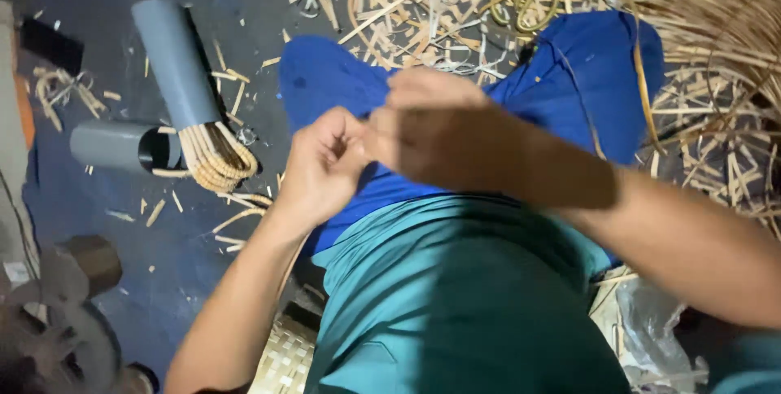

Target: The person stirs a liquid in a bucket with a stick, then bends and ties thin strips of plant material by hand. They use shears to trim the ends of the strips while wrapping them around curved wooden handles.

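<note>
Nearest the camera: a teal shirt [455, 296] fills the lower middle of the view, with blue trousers [569, 76] stretching away above it.
Left hand [321, 168]: curled into a loose fist over the blue lap, fingers folded inward and pinching; what they pinch is hidden.
Right hand [435, 127]: laid across just beside the left, touching it, back of the hand up; its fingers are tucked out of sight, so I cannot tell whether they grip anything.
Thing between the hands: too small or too covered to make out; it sits where the two hands meet, above the blue cloth.
Upright-leaning grey pipe [175, 60]: a grey tube lying tilted on the dark floor [171, 280] to the left of the hands, a bundle of bent cane strips [215, 154] sticking out of its lower end and curling back.
Second grey pipe [122, 147]: shorter, lying on its side just left of the bundle, its open mouth dark; contents cannot be seen.
Loose cane heap [700, 44]: a thick tangle of pale strips at the top and right, well apart from the pipes.
Scraps [232, 85]: short cane offcuts scattered on the floor.
Woven mat [285, 357]: a pale plaited patch at the bottom edge, beside the left forearm.
Clear plastic bag [651, 333]: crumpled at lower right.
</note>
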